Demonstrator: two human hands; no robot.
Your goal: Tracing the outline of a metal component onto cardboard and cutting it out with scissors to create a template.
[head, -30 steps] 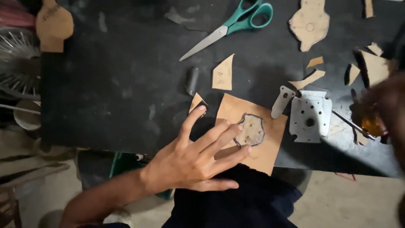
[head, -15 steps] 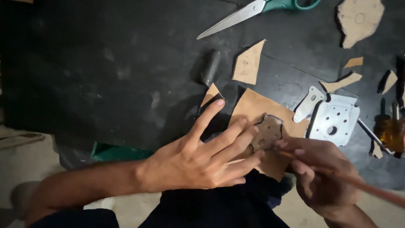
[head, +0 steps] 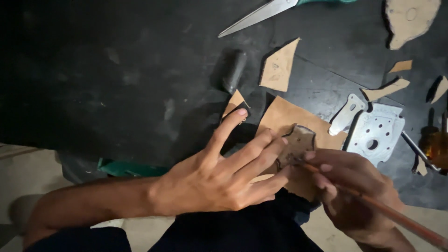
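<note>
Now arrived, right hand (head: 359, 196) has its grip clamped on pencil (head: 373, 205) at template (head: 298, 142); left hand (head: 219, 179) presses flat, fingers apart.

We're looking at a small workshop bench: a scuffed black worktable (head: 116, 79) is carrying trade clutter. Scissors (head: 261, 14) are lying at the table's far edge, brown gasket-paper offcuts (head: 280, 65) are sitting mid-table, and a drilled metal plate (head: 378, 133) and an amber-handled screwdriver (head: 434, 144) are lying toward its right end.
</note>
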